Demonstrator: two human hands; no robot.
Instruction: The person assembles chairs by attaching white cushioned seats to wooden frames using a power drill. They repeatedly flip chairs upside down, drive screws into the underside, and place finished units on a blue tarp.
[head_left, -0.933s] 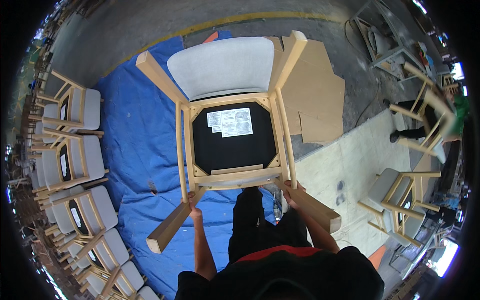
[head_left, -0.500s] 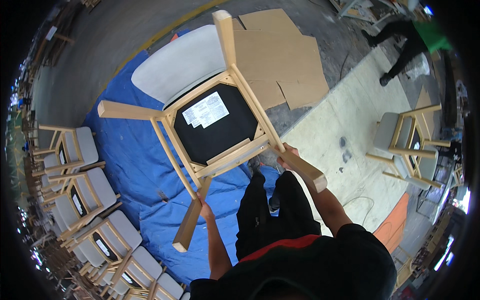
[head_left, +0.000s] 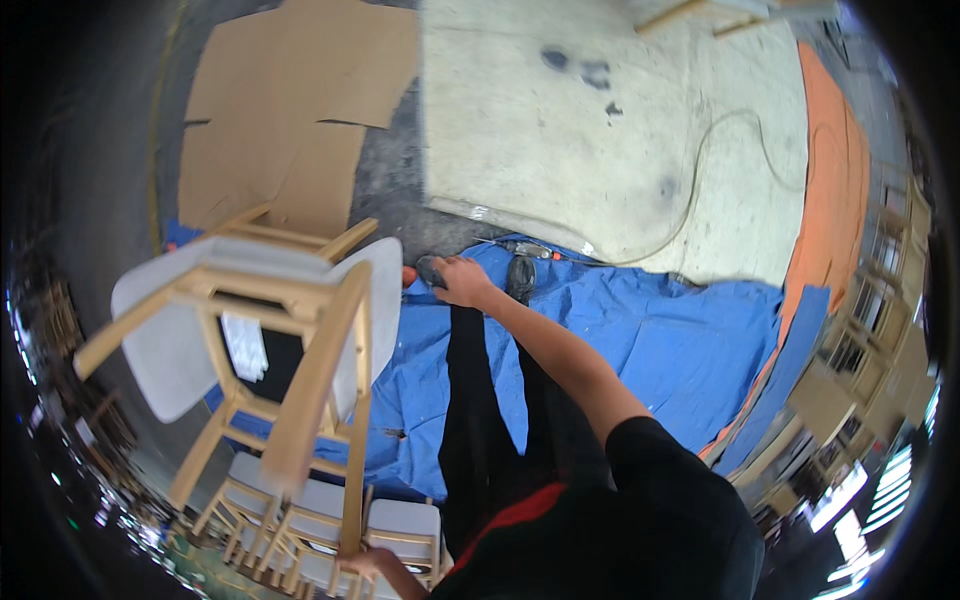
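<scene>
A light-wood chair (head_left: 290, 320) with grey upholstery stands tilted at the left, its legs toward me and its dark underside with white labels partly showing. Low in the view, my left hand (head_left: 368, 562) is closed round the end of one chair leg (head_left: 355, 470). Grey padded panels show on both sides of the frame; I cannot tell whether a second chair is nested in it. My right hand (head_left: 463, 281) reaches forward away from the chair, its fingers loosely apart with nothing visible in them. Beneath it are my dark shoe and a small red object (head_left: 408, 276).
Blue tarp (head_left: 640, 340) covers the floor under me. A slim hand tool (head_left: 525, 249) lies at the tarp's edge by a thin hose (head_left: 690, 205). Cardboard (head_left: 290, 110) and a pale board (head_left: 560, 140) lie ahead. Several grey-seated chairs (head_left: 400, 518) stand at lower left.
The view has turned to the right. The chair has swung to my left and tilted. My right hand has let go of its leg and moved out in front; my left still grips it.
</scene>
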